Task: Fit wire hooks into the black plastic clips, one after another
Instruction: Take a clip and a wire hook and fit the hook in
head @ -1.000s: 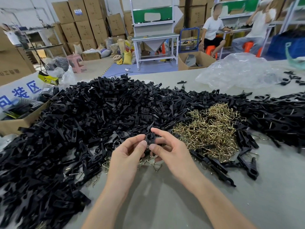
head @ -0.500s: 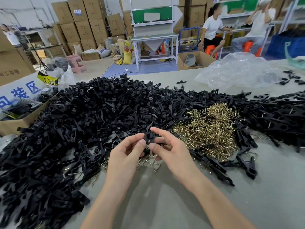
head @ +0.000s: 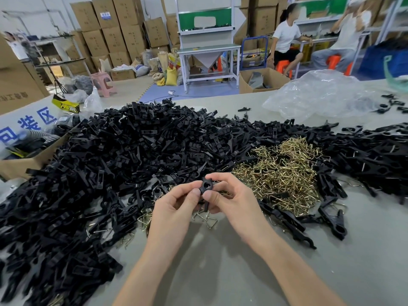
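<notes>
1. On the white sign (head: 28, 124) at the left edge we read the large blue characters 装区. A third character before them is partly cut off.
2. Just beyond the sign, a yellow-and-black package (head: 65, 106) bears lettering that seems to start "PRO"; we cannot make out the rest.
3. The brown carton (head: 17, 91) at the far left carries faint dark characters, too blurred for us to read. The blue label on one of the stacked cartons (head: 106, 16) at the back is too small to read.
4. The left hand (head: 174, 208) has its fingers curled in, and its thumb and forefinger pinch the left side of a black clip (head: 206, 186).
5. The right hand (head: 231, 199) pinches the same clip from the right, thumb below and forefinger arched over the top, with the other fingers curled beneath.
6. The clip is held up above the grey table (head: 220, 272), between the two hands, with its round hole facing us. We cannot tell whether a hook is already seated in it.
7. A few loose hooks (head: 207, 218) lie on the table under the hands.
8. The big pile of black clips (head: 132, 155) spreads to the left and behind. The heap of brass-coloured wire hooks (head: 280, 171) sits just right of the right hand.
</notes>
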### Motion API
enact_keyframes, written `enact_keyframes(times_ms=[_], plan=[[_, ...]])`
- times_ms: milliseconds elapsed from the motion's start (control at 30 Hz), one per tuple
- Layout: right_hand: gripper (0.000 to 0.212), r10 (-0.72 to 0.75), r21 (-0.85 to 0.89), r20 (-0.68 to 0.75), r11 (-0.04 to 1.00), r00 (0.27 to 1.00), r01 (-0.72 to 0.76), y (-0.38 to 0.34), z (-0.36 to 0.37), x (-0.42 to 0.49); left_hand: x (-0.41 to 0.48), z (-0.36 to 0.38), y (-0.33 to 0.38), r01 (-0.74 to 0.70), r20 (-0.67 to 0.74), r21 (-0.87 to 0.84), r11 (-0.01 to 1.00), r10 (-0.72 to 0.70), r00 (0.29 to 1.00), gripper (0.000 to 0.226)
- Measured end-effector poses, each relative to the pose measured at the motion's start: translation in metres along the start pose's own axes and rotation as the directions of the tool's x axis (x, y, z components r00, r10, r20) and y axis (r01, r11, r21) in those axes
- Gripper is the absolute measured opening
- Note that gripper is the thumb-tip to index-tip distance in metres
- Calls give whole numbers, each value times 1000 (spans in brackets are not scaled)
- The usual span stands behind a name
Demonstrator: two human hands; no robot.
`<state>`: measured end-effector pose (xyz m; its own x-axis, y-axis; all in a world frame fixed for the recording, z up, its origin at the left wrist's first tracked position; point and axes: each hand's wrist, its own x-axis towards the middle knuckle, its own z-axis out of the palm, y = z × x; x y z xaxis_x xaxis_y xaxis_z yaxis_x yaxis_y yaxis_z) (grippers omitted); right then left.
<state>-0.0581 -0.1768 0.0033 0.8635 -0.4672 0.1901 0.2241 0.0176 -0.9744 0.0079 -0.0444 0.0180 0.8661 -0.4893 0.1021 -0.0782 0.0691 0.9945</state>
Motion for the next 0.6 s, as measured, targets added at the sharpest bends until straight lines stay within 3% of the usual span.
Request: enact_keyframes(times_ms=[100, 167, 267, 333, 400, 467, 600], plan=[[25, 1, 17, -2, 1000, 1000, -1, -2, -1, 0, 1, -1, 3, -4, 31, -69, 998, 6, 1000, 27], [23, -5, 30, -38, 1000, 999, 7, -3, -3, 0, 3, -3, 3, 7, -27, -115, 993, -10, 1000, 28], [26, 8, 75, -159, 997, 987, 4, -8, -9, 2, 4, -6, -4, -53, -132, 160, 986, 74, 988, 26], [25, 19, 84, -249, 996, 968, 2, -10, -14, 3, 2, -9, -9, -142, -71, 457, 878, 195, 978, 21], [25, 23, 106, -311, 994, 950, 11, -9, -17, 4, 0, -10, -15, -274, 114, 715, 643, 279, 953, 11], [25, 28, 130, -339, 991, 940, 17, -8, -18, 6, -2, -9, -21, -354, 262, 827, 436, 259, 930, 16], [26, 35, 135, -339, 991, 940, 12, -7, -18, 7, -1, -12, -18, -353, 285, 834, 425, 216, 934, 21]])
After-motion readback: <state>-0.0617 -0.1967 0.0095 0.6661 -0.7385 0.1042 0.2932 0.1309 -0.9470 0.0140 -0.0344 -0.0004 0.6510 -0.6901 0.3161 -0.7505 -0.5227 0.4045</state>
